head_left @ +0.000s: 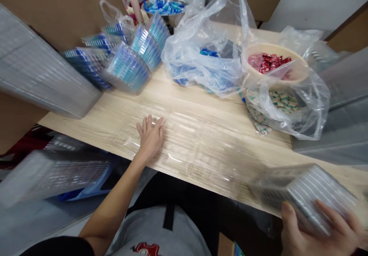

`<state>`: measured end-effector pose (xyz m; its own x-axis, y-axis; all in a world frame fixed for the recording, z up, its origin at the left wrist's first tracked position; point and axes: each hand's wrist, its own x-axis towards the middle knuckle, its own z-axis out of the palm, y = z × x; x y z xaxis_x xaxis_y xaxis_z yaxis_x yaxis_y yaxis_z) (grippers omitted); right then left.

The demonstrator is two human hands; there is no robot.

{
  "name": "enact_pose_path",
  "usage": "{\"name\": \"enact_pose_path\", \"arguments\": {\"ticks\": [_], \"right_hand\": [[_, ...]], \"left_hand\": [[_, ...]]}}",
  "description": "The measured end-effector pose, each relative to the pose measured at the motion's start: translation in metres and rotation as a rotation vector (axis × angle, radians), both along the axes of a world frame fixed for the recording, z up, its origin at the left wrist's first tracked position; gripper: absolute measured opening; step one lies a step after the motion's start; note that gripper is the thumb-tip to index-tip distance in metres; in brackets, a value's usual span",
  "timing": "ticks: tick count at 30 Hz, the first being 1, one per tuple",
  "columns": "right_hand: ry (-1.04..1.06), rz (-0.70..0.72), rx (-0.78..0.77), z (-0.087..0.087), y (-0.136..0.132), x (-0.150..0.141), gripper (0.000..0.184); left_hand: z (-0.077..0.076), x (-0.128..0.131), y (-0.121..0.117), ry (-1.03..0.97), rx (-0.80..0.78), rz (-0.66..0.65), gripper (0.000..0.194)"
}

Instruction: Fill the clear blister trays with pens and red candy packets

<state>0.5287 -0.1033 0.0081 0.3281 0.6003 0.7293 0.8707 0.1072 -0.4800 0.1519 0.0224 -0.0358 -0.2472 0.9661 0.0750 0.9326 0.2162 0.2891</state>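
My left hand [151,136] lies with fingers spread on a clear plastic tray [129,143] at the table's front edge. More clear trays [189,141] rest flat to the right of it, their outlines hard to separate from the wood grain. At the lower right, my right hand [324,229] grips a thick stack of clear plastic trays [313,187], thumb on one side and fingers on the other. The stack is tilted and blurred by motion, over the front edge of the table.
Filled trays in stacks [126,68] stand at the back left, near a metal bowl of blue packets [163,6]. A plastic bag [204,64] holds blue pieces. Red packets fill a beige basin [301,72], above a bag of greenish packets [284,100]. Tall tray stacks [48,64] rise at left.
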Motion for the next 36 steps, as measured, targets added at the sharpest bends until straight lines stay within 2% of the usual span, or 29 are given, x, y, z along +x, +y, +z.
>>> {"name": "enact_pose_path", "arguments": {"ticks": [2, 4, 9, 11, 14, 17, 19, 21, 25, 28, 31, 36], "right_hand": [[-0.045, 0.002, 0.053, 0.001, 0.002, -0.003, 0.05], [-0.065, -0.004, 0.064, 0.003, 0.003, -0.006, 0.047], [-0.042, 0.01, 0.028, 0.007, 0.002, -0.011, 0.045], [-0.034, 0.029, 0.025, 0.007, 0.0, -0.012, 0.045], [-0.024, 0.012, 0.031, 0.007, -0.003, -0.012, 0.043], [-0.021, -0.015, 0.023, 0.007, -0.007, -0.014, 0.04], [-0.013, -0.009, 0.006, 0.008, -0.009, -0.016, 0.04], [0.002, 0.007, -0.011, 0.008, -0.01, -0.02, 0.04], [-0.008, 0.046, -0.02, 0.012, -0.01, -0.027, 0.04], [-0.025, 0.09, -0.006, 0.023, -0.012, -0.033, 0.039], [-0.001, 0.122, 0.012, 0.04, -0.016, -0.04, 0.038], [0.115, 0.177, -0.021, 0.063, -0.019, -0.053, 0.043]], "left_hand": [[0.003, 0.003, 0.002, -0.003, 0.007, -0.001, 0.045], [0.009, 0.014, 0.007, -0.016, 0.007, -0.101, 0.045], [0.018, 0.073, 0.011, -0.04, -0.01, -0.733, 0.053], [0.016, 0.094, 0.007, -0.017, -0.02, -0.846, 0.054], [0.012, 0.105, -0.001, 0.016, -0.018, -0.847, 0.049], [0.018, 0.103, -0.009, -0.069, 0.043, -0.853, 0.035], [0.03, 0.109, -0.014, -0.261, 0.061, -0.901, 0.028], [0.045, 0.123, -0.022, -0.538, 0.025, -0.973, 0.027], [0.073, 0.166, -0.043, -0.982, -0.194, -1.044, 0.024], [0.081, 0.186, -0.056, -1.133, -0.311, -1.008, 0.026], [0.089, 0.187, -0.062, -1.235, -0.249, -0.994, 0.018], [0.111, 0.174, -0.064, -1.34, -0.155, -0.982, 0.009]]}}
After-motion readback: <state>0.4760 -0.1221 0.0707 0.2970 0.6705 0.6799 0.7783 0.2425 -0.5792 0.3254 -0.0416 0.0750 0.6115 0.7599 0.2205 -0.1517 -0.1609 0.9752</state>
